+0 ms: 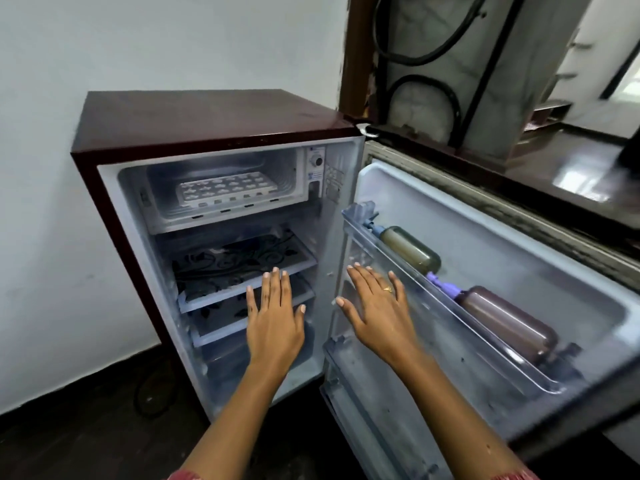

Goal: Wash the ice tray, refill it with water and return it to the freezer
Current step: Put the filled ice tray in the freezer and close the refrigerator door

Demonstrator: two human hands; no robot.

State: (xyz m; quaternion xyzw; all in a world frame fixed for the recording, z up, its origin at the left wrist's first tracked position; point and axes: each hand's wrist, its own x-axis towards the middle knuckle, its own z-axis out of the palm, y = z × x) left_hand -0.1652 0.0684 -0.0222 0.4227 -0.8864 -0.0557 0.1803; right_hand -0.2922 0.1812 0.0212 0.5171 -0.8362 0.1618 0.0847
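Note:
A white ice tray (227,190) lies flat inside the open freezer compartment (162,216) at the top of a small maroon fridge (194,116). Both my hands hover in front of the fridge, well below the tray, palms down with fingers spread. My left hand (275,317) is held before the patterned glass shelves (242,268). My right hand (375,310), with a ring on one finger, is near the hinge side of the open door (519,271). Neither hand holds anything.
The door swings open to the right; its clear rack (433,317) carries two bottles lying on their sides, an olive one (410,249) and a brown one (509,325). A white wall stands left and behind. A black cable (152,393) lies on the dark floor.

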